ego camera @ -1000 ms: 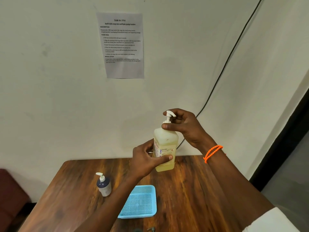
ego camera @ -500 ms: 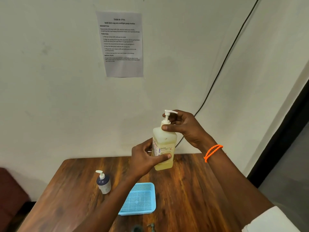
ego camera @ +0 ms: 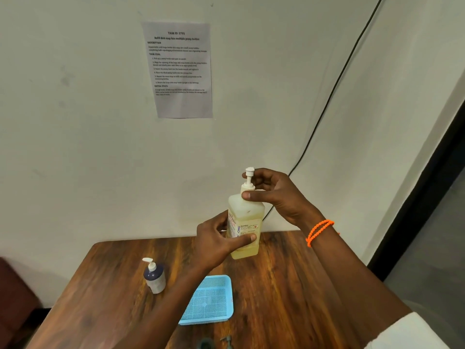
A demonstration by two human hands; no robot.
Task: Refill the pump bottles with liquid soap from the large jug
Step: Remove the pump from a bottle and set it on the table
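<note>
A person's left hand (ego camera: 216, 238) grips a yellow soap bottle (ego camera: 245, 227) held above the wooden table (ego camera: 289, 285), while right-hand fingers (ego camera: 271, 190) pinch its pump collar (ego camera: 247, 189). The nozzle has swung round since a second ago (apparently unscrewing). Objects at the bottom edge are cut off; the large jug is not identifiable.

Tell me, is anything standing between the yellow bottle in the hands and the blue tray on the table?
Nothing visible does. The yellow bottle is held above the table's far part by the left hand and right hand. The blue tray lies nearer and looks empty. The small dark bottle stands off to its left.
</note>
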